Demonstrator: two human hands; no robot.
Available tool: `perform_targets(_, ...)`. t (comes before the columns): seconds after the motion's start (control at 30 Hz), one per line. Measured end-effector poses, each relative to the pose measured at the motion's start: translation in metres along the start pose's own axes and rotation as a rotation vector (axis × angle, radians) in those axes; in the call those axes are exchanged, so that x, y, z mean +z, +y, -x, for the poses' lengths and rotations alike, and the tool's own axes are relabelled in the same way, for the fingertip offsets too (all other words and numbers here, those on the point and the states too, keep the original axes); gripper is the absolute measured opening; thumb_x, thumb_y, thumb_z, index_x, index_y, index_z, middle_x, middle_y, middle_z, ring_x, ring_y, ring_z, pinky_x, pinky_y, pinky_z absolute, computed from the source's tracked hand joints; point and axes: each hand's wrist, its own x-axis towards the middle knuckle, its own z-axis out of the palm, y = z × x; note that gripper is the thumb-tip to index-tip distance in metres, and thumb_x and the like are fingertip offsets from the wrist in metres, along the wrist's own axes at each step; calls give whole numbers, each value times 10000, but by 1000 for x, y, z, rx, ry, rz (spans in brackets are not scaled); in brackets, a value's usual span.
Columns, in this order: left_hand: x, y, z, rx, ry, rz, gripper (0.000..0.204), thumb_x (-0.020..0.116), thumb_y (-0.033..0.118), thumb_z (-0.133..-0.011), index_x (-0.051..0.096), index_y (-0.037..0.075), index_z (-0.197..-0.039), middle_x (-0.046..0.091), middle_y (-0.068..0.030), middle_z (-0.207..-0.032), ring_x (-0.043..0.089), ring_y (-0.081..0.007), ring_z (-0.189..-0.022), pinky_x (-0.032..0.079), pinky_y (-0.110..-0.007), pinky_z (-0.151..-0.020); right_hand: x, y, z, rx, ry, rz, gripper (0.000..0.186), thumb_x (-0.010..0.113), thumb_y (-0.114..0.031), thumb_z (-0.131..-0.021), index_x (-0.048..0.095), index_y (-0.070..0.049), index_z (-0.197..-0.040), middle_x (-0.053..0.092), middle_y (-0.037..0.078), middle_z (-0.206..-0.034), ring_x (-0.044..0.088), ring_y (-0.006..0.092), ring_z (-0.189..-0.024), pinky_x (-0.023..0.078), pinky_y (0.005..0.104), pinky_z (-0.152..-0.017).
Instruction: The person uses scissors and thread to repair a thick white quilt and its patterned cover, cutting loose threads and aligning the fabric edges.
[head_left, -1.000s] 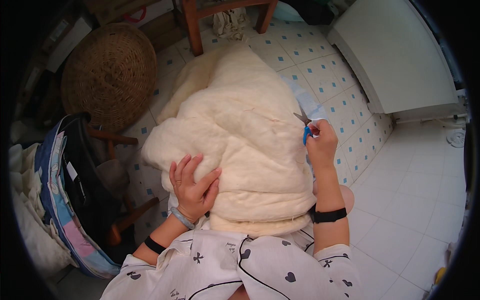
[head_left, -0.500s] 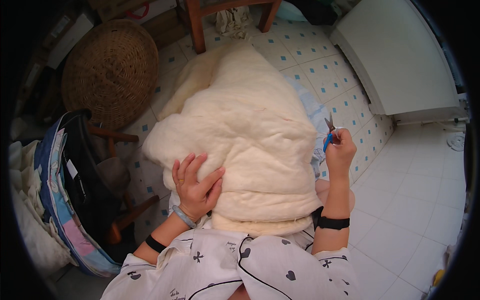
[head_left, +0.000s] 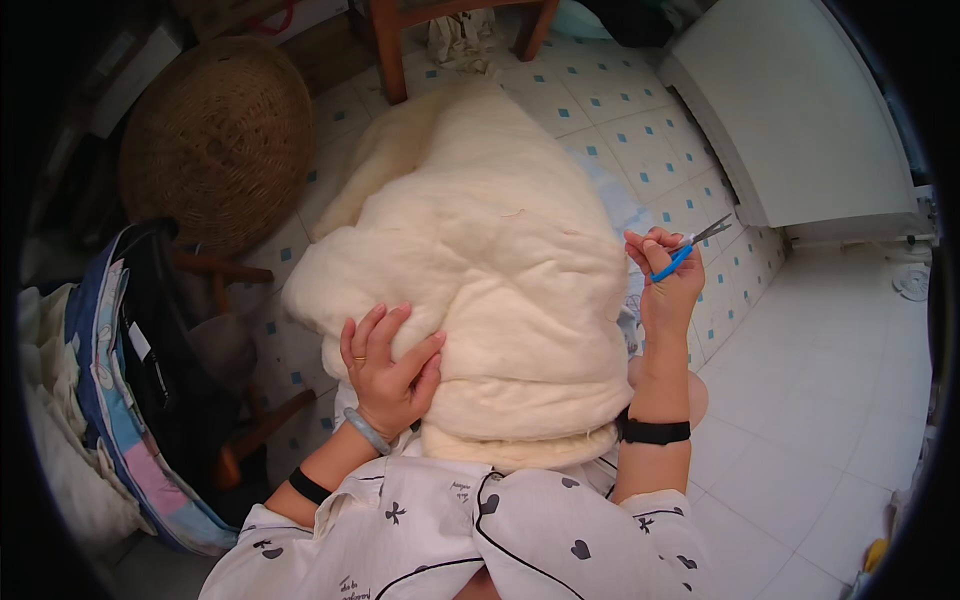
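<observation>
Cream padding (head_left: pixel 510 290) across the lap, scissors (head_left: pixel 677 261) in the right hand (head_left: pixel 668 275)

We see the thick padding heaped over the person's lap and spreading forward, in the middle of the view. Its near edge lies in stacked folds against the shirt (head_left: pixel 430 530), and its far end narrows toward a wooden chair (head_left: pixel 390 60). A few fine reddish threads (head_left: pixel 512 213) show on its upper surface.

We find the left hand (head_left: pixel 390 368) resting on the padding's near left part, its fingers slightly spread and holding nothing that we can see. It wears a ring, and a pale bracelet (head_left: pixel 368 432) circles the wrist.

The right hand is just beside the padding's right edge, closed around the blue handles of the scissors, whose blades point up and to the right, away from the padding. Its thumb and a finger meet toward the padding; we cannot tell whether they pinch a thread. Each forearm wears a black band (head_left: pixel 655 432).

Farther out, we notice light blue cloth (head_left: pixel 610 192) showing past the padding's right side, on a pale tiled floor (head_left: pixel 655 170) dotted with blue squares. A white cabinet (head_left: pixel 790 110) stands at the upper right, and a round wicker basket (head_left: pixel 215 150) at the upper left. Below the basket, at the left, we see a dark bag (head_left: pixel 180 340) beside patterned cloth (head_left: pixel 150 475).
</observation>
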Motion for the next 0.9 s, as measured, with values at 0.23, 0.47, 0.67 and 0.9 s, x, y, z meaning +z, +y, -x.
perform_targets(0.23,0,1,0,3,-15,21,254,665,129,-707,725,184,-947,542,-114,-1229,414,-322,-1227,165,-450,-1089,-9,4,-10,-68,-142,66,164,582,98,-783,494,-22,-852,606,104,-864,609,174,-650,508,284,-600)
perform_targets(0.47,0,1,1,25,-19,23,258,660,122,-705,724,180,-948,543,-116,-1228,420,-326,-1223,170,-450,-1087,-74,3,-26,-39,9,151,131,601,97,-770,529,1,-824,617,114,-846,537,138,-580,447,236,-567)
perform_targets(0.67,3,-2,1,-1,-16,1,255,656,115,-711,719,167,-953,541,-122,-1224,423,-331,-1216,170,-460,-1084,-124,-17,-25,-26,417,19,158,659,70,-755,538,-9,-819,635,122,-843,554,142,-589,469,239,-576)
perform_targets(0.9,2,3,-2,3,-13,-32,231,670,160,-715,725,210,-934,559,-91,-1213,433,-297,-1205,162,-435,-1083,-54,-13,14,235,-191,326,183,667,68,-741,526,-21,-817,643,118,-903,579,115,-642,523,245,-584)
